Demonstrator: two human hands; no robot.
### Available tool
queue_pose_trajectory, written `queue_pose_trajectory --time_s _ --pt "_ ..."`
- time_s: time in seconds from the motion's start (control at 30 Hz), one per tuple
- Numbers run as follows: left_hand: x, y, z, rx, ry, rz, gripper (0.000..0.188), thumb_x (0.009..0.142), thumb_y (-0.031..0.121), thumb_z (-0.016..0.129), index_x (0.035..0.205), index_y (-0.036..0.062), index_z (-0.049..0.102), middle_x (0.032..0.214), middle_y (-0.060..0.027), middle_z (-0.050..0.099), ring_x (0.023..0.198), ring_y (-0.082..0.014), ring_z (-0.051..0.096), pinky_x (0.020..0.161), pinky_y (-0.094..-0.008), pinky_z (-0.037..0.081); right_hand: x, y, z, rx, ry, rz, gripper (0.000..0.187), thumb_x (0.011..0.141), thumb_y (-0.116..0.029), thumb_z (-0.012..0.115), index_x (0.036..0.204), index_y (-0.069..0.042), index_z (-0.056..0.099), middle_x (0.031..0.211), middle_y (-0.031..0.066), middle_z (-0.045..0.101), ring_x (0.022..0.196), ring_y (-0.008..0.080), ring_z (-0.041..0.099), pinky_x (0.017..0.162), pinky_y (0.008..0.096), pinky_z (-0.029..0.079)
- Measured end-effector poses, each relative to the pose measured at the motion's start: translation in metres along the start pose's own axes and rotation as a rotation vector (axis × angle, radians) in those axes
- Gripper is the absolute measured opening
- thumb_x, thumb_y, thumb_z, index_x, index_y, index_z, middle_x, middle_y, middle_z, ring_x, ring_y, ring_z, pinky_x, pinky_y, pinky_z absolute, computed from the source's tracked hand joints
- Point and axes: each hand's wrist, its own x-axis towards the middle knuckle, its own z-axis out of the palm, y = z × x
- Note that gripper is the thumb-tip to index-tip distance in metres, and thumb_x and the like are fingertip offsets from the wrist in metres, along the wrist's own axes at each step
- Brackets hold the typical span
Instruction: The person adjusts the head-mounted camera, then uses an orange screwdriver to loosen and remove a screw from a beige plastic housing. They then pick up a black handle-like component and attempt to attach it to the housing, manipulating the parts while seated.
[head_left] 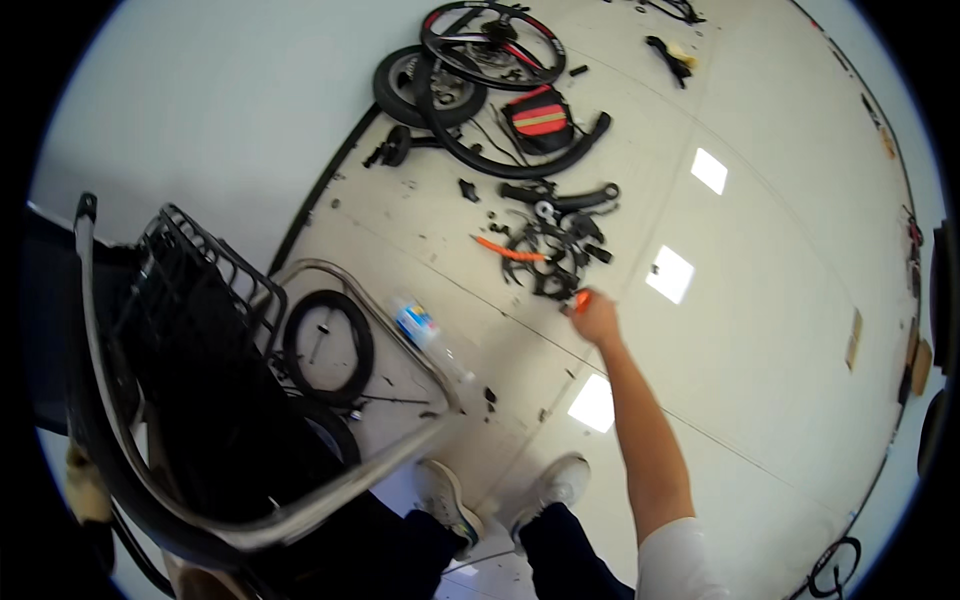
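My right hand point(597, 318) reaches forward over the floor, its fingers closed around a small orange object point(582, 300) that is mostly hidden. Just beyond the fingertips lies a heap of black bicycle parts point(545, 245), with an orange curved piece point(515, 254) on its left side. Behind that heap is a black crank-like arm point(575, 200). My left hand does not show. A clear plastic bottle point(420, 325) with a blue label lies on the floor to the left of my right hand.
Wheels point(495, 45), a black tyre piece point(500, 165) and a red-and-black bag point(540, 120) lie at the back. On the left stands a metal-framed chair point(330, 470) beside a black wire basket point(215, 260). A small tyre point(365, 345) lies under its frame.
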Motion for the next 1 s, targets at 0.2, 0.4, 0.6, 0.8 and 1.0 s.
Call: queue_pose_trajectory --time_s 0.2,0.4,0.6,0.8,1.0 --pt "0.056 0.082 -0.092 0.007 0.042 -0.088 0.034 0.092 0.024 0.067 0.119 0.0039 0.063 0.115 -0.0141 0.065 0.104 -0.0281 0.061 0.089 -0.0389 0.047 0.184 -0.095 -0.016 -0.45 0.053 -0.217 0.062 0.08 -0.004 0.063 0.139 -0.017 0.046 0.127 0.0208 0.051 0.081 0.0341 0.068 0.068 0.041 0.056" --pt "0.07 0.086 -0.116 0.009 0.089 -0.05 0.033 0.093 0.024 0.066 0.119 0.0046 0.063 0.113 -0.0129 0.065 0.103 -0.0258 0.061 0.089 -0.037 0.047 0.204 -0.082 0.05 -0.513 -0.012 -0.096 0.044 0.086 -0.014 0.061 0.128 -0.015 0.051 0.107 0.0185 0.06 0.081 0.0352 0.069 0.066 0.0434 0.056" --pt "0.032 0.04 -0.107 -0.024 0.086 -0.014 0.032 0.093 0.024 0.066 0.119 0.0053 0.063 0.111 -0.0116 0.066 0.102 -0.0234 0.061 0.089 -0.0351 0.047 0.115 -0.076 0.015 -0.429 0.167 -0.115 0.041 0.083 -0.019 0.068 0.122 -0.017 0.054 0.095 0.0132 0.061 0.073 0.0336 0.067 0.061 0.0428 0.055" --pt "-0.017 -0.02 -0.032 -0.032 0.11 0.092 0.032 0.094 0.025 0.065 0.12 0.006 0.063 0.109 -0.0103 0.066 0.101 -0.0211 0.061 0.089 -0.0333 0.047 -0.064 -0.094 -0.11 0.033 0.397 -0.358 0.033 0.082 -0.015 0.069 0.114 -0.01 0.059 0.089 0.0142 0.061 0.072 0.0352 0.063 0.062 0.0409 0.051" --pt "-0.173 -0.134 0.168 -0.055 0.108 0.222 0.031 0.095 0.025 0.065 0.12 0.0067 0.063 0.107 -0.009 0.067 0.099 -0.0187 0.061 0.089 -0.0314 0.047 -0.445 -0.116 -0.28 0.338 0.184 -0.3 0.031 0.078 -0.013 0.071 0.107 -0.004 0.064 0.078 0.016 0.064 0.07 0.0261 0.064 0.069 0.0347 0.051"
